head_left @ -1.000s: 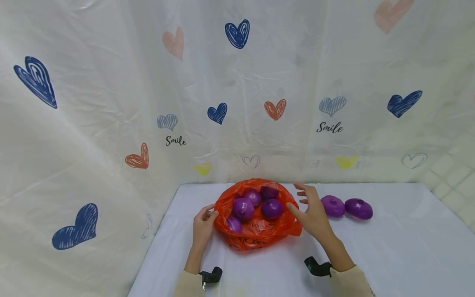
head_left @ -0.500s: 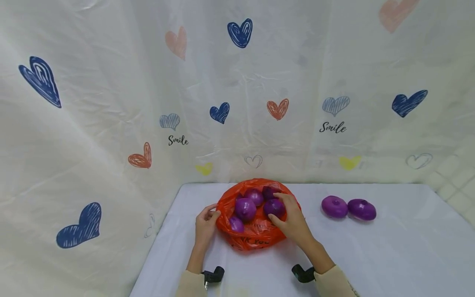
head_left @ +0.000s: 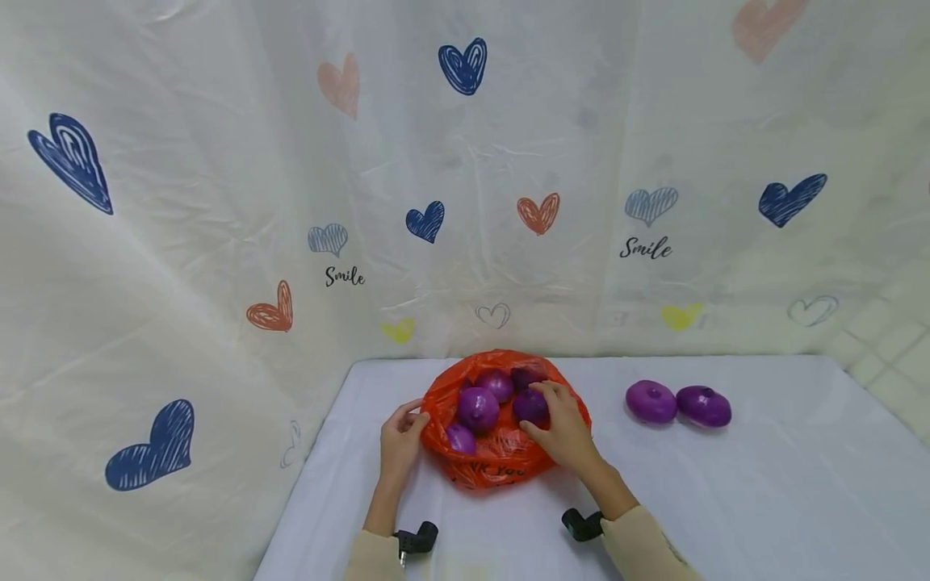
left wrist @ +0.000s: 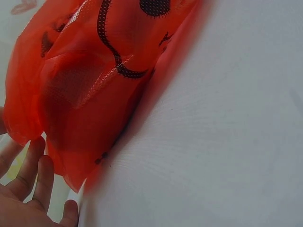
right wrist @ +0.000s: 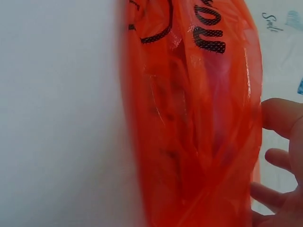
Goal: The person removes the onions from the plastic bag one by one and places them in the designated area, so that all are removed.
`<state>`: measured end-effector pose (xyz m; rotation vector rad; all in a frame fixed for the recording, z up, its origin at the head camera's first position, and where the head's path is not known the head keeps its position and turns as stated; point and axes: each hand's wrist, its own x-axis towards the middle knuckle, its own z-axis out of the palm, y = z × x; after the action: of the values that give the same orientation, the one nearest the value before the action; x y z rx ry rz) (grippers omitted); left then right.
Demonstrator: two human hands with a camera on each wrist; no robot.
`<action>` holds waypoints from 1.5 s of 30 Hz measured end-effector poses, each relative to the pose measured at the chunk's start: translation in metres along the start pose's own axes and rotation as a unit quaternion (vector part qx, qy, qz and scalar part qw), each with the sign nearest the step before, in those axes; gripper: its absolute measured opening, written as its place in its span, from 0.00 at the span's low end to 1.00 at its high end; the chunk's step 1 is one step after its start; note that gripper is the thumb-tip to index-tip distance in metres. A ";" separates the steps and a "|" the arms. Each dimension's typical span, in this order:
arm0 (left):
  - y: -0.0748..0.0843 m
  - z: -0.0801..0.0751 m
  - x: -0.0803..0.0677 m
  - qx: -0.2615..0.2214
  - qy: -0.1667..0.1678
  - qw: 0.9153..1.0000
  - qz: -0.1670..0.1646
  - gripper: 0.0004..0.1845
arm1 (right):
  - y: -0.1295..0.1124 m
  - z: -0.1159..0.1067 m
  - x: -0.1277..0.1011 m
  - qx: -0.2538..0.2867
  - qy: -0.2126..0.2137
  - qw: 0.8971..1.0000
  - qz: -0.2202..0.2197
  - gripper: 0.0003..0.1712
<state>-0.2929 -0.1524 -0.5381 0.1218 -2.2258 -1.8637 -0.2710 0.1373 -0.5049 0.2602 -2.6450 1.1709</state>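
An orange plastic bag [head_left: 501,460] lies open on the white table [head_left: 741,492] and holds several purple onions [head_left: 477,409]. My left hand [head_left: 401,436] pinches the bag's left rim between thumb and fingers; in the left wrist view the fingers [left wrist: 35,177] lie against the orange plastic [left wrist: 90,94]. My right hand [head_left: 561,429] reaches into the bag from the right, its fingers curled round one onion [head_left: 528,406]. In the right wrist view the fingertips [right wrist: 279,158] show beyond the bag's wall [right wrist: 189,118]; the onion is hidden there.
Two more purple onions [head_left: 651,402] [head_left: 703,406] lie side by side on the table right of the bag. A white curtain with hearts [head_left: 218,202] hangs close behind and to the left. The table's front and right parts are bare cloth.
My right hand moved left from beside the bag into its opening and closed round an onion there. The left hand stayed on the rim.
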 end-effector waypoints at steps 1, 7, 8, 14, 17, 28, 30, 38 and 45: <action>0.000 0.000 0.000 0.000 -0.001 1.000 0.000 0.15 | 0.000 0.001 0.001 -0.002 -0.005 1.000 0.006 0.39; 0.000 -0.001 -0.001 0.001 -0.003 1.000 -0.001 0.15 | 0.005 0.006 0.009 -0.019 -0.008 1.000 0.024 0.38; 0.000 -0.001 -0.001 0.001 -0.003 1.000 -0.001 0.15 | 0.005 0.007 0.010 -0.021 -0.009 0.999 0.027 0.38; 0.002 -0.002 -0.001 -0.005 -0.005 1.000 -0.006 0.15 | 0.009 0.012 0.014 -0.027 -0.019 0.998 0.055 0.40; 0.002 -0.001 -0.002 -0.009 -0.008 1.000 -0.009 0.15 | 0.011 0.014 0.014 -0.025 -0.022 0.998 0.060 0.40; 0.001 -0.001 -0.003 -0.007 -0.008 1.000 0.000 0.16 | 0.011 0.014 0.013 -0.023 -0.032 0.997 0.064 0.41; 0.001 -0.002 -0.004 -0.007 -0.010 1.000 -0.001 0.16 | 0.010 0.013 0.013 -0.020 -0.032 0.997 0.061 0.41; 0.001 -0.002 -0.004 -0.011 -0.010 1.000 -0.009 0.15 | 0.002 -0.002 0.006 0.001 -0.026 0.999 0.040 0.42; 0.001 -0.002 -0.004 -0.006 -0.012 1.000 -0.007 0.15 | -0.003 -0.021 -0.002 0.020 0.002 1.000 -0.020 0.40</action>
<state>-0.2887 -0.1537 -0.5371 0.1140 -2.2341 -1.8955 -0.2651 0.1517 -0.4898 0.3154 -2.6026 1.2125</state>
